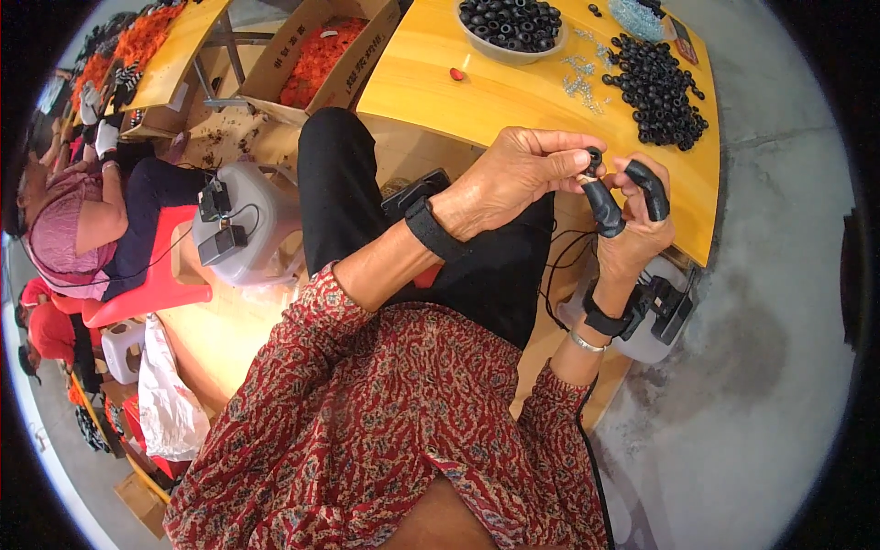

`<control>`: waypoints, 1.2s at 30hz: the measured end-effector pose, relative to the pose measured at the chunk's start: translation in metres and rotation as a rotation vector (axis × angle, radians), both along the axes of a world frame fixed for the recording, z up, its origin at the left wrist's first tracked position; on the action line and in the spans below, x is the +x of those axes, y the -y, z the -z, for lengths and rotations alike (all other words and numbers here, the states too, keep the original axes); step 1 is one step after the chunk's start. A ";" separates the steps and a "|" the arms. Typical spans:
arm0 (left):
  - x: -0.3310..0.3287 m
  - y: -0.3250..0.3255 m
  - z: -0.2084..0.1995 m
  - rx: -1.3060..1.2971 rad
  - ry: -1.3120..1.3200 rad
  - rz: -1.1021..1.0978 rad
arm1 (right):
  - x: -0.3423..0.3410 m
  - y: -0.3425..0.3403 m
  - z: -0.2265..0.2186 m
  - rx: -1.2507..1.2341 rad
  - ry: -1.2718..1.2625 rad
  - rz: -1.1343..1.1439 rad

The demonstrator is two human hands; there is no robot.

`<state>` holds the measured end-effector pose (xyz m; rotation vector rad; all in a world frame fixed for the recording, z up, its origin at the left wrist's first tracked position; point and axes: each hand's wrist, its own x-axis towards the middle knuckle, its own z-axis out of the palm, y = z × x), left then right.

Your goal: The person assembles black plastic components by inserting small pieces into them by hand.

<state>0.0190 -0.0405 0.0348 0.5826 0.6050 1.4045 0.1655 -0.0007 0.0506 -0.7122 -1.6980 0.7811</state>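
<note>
Between the thumb and index finger of my left hand (527, 174) is a small black ring-shaped part (594, 159), held just above the table's near edge. My right hand (637, 234) is close beside it with its fingers curled. Black covers (604, 209) sleeve the thumb and one finger of that hand. The right thumb tip meets the underside of the black part or lies right next to it. Whatever the right fingers hold is hidden. Beyond my hands, a heap of similar black parts (655, 92) lies on the yellow table (417, 87).
A pale bowl (513, 55) of black parts stands at the table's far side. Small clear pieces (579, 82), a bluish clear pile (637, 18) and a red piece (456, 74) lie nearby. At left are a carton (261, 87) of orange material, a plastic jug (247, 243) and a seated person (78, 220).
</note>
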 end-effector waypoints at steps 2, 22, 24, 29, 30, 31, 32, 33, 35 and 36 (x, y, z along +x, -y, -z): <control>0.000 0.001 0.000 0.009 -0.005 -0.003 | 0.000 -0.001 -0.001 0.026 0.019 0.034; 0.002 0.008 -0.012 0.120 -0.155 -0.008 | 0.011 0.001 -0.007 -0.231 0.043 -0.178; 0.002 0.009 -0.013 0.149 -0.224 -0.027 | 0.012 0.000 -0.006 -0.250 0.015 -0.202; 0.004 0.009 -0.013 0.128 -0.260 -0.055 | 0.011 -0.001 -0.005 -0.298 0.024 -0.191; 0.005 0.009 -0.013 0.105 -0.250 -0.067 | 0.010 -0.002 -0.004 -0.268 0.039 -0.186; 0.006 0.008 -0.013 0.105 -0.250 -0.068 | 0.010 -0.003 -0.002 -0.238 0.054 -0.181; 0.007 0.008 -0.012 0.101 -0.214 -0.085 | 0.010 -0.003 -0.001 -0.238 0.055 -0.181; 0.007 0.008 -0.010 0.097 -0.178 -0.103 | 0.010 -0.003 0.000 -0.229 0.055 -0.177; 0.008 0.006 -0.007 0.094 -0.161 -0.102 | 0.009 -0.003 0.002 -0.221 0.056 -0.172; 0.008 0.005 -0.006 0.091 -0.145 -0.102 | 0.009 -0.003 0.004 -0.230 0.053 -0.165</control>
